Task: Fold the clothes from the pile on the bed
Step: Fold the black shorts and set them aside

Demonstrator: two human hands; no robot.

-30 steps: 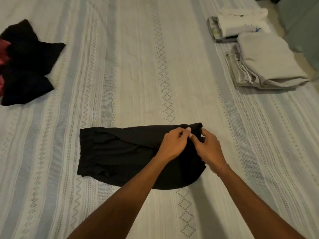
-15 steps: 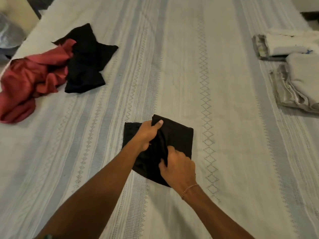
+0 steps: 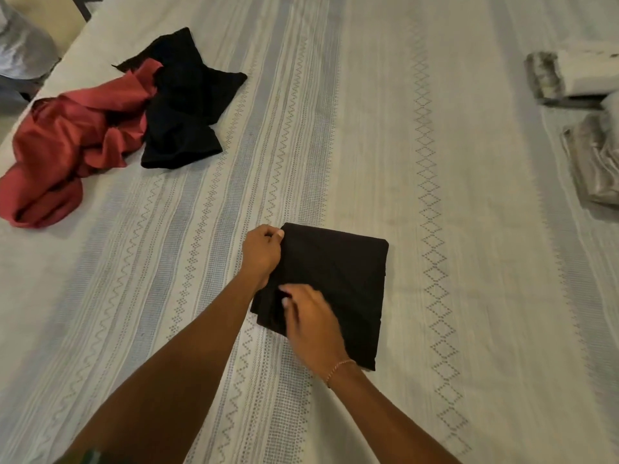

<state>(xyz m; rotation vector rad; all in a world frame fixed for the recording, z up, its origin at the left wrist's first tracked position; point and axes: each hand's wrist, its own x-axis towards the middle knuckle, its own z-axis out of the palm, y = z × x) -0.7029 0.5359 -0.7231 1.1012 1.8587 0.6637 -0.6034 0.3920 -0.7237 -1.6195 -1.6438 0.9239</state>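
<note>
Black garment (image 3: 338,279), folded into a rough square, lies mid-bed toward the near edge. Left hand (image 3: 261,254) pinches its far left corner between thumb and curled fingers; right hand (image 3: 313,324), blurred, rests on its near left edge, finger state unclear. Unfolded red cloth (image 3: 67,142) and black cloth (image 3: 187,105) lie together near the bed's (image 3: 469,329) far left edge; folded pale stacks (image 3: 593,162) sit at the right edge.

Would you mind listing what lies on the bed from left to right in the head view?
Red garment → crumpled black garment → left hand → folded black garment under both hands → folded light clothes at the right edge. The right hand overlaps the folded garment, so it is left out.
</note>
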